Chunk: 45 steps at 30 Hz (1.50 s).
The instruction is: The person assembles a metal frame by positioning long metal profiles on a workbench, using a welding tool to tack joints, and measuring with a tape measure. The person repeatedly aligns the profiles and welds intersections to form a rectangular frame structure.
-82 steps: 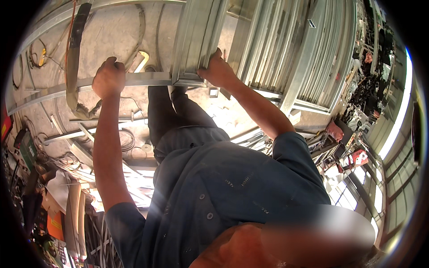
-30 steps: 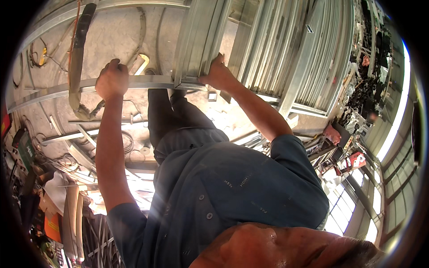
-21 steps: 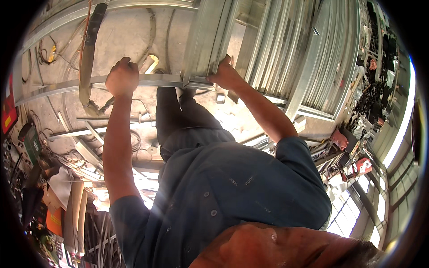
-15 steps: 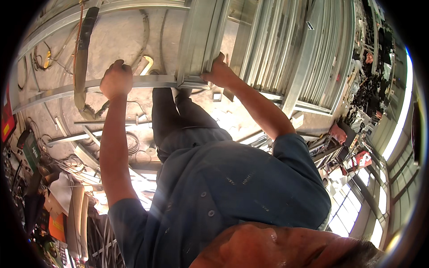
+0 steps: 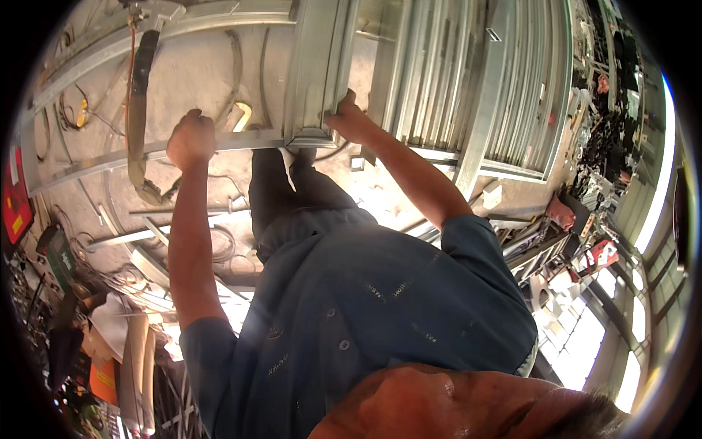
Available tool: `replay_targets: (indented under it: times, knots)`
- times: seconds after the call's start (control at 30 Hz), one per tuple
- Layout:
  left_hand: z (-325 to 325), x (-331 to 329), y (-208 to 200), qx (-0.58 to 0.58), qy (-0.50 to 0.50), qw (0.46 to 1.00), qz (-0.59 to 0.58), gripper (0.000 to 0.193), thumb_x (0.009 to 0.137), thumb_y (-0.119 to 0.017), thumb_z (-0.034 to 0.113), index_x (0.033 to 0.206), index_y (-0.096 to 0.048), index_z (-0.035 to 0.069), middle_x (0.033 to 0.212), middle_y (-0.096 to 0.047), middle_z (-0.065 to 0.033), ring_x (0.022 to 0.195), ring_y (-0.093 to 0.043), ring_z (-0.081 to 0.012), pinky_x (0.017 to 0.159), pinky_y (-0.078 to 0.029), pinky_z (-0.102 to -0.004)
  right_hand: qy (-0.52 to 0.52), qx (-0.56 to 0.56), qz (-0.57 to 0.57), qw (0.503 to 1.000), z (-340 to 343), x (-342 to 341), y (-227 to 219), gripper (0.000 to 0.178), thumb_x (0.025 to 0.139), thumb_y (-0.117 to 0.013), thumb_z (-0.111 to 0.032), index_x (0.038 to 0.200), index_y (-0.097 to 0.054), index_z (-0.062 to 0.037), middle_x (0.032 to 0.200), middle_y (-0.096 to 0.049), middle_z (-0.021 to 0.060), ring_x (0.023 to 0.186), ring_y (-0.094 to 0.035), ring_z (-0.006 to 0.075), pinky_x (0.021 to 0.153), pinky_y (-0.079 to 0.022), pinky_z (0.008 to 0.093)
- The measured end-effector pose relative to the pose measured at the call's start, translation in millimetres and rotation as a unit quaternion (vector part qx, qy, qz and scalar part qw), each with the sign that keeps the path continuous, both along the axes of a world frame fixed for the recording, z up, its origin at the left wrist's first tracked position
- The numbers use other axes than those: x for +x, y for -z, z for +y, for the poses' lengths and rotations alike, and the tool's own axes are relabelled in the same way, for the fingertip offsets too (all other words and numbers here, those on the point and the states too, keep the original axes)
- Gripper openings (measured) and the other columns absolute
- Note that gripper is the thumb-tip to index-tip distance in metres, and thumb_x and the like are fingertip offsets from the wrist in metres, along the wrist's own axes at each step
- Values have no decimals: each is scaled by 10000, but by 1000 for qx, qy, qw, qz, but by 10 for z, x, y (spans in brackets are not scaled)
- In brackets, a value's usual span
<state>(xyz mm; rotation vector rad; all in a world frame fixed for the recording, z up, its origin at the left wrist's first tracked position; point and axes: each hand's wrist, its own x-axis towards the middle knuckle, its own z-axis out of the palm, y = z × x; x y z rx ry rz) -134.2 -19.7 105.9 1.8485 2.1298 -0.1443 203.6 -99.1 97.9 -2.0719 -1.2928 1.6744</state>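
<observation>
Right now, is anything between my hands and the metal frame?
Nothing visible: your left hand grips the thin rail, and your right hand touches the edge of the wide profile. A sleeved cable crosses the rail farther left.

Left grip (image 5: 191,140): fingertips hidden. Metal profile (image 5: 312,73) cut off by top edge. Right-side clutter (image 5: 599,172) indistinct.

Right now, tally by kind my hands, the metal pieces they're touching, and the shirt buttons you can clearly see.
Hands: 2, the left hand and right hand
Metal pieces touched: 2, the narrow bar and wide post
Shirt buttons: 2
Total: 6
</observation>
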Motion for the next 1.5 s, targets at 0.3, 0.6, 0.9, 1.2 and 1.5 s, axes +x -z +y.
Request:
replay_targets:
  times: [0.3, 0.6, 0.9, 1.2, 1.5]
  knots:
    - [44, 39, -141, 1, 24, 1000, -3, 304, 914, -455, 348, 1036, -679, 182, 1066, -721, -124, 967, -687, -377, 809, -535, -519, 40, 49, -61, 996, -14, -42, 261, 936, 803, -708, -266, 1390, -142, 193, 1194, -619, 355, 1132, -659, 410, 951, -524, 420]
    - [10, -15, -215, -28, 42, 999, -14, 324, 897, -530, 338, 1091, -724, 165, 1051, -739, -132, 959, -706, -359, 806, -543, -505, 120, 49, -131, 983, -32, -291, 38, 868, 704, -773, -301, 1335, -330, 98, 1103, -656, 351, 1059, -665, 470, 915, -533, 478]
    - [660, -628, -499, 285, 165, 935, -135, 428, 800, -712, 194, 1201, -643, 59, 1111, -661, -171, 1044, -608, -385, 863, -525, -520, 224, 68, -168, 958, -404, -500, 87, 894, 818, -737, -347, 1489, -311, 62, 1141, -667, 299, 1095, -663, 406, 943, -524, 447]
    - [1858, -704, -14, 109, 232, 957, 137, 712, 861, -686, 230, 1464, -353, 49, 1296, -526, -255, 1127, -569, -420, 889, -561, -525, 309, 321, -302, 843, -893, -1767, -731, 626, 854, -721, -196, 1402, -447, -71, 1303, -554, 220, 1178, -556, 426, 963, -507, 477]
    - [2019, -654, -496, 93, 205, 974, 1, 923, 714, -725, 152, 1504, -266, 18, 1183, -646, -294, 1069, -638, -490, 903, -515, -557, 313, 251, -95, 911, -859, -2103, -882, 508, 893, -691, -257, 1332, -508, -79, 1229, -618, 162, 1107, -627, 385, 905, -536, 472]
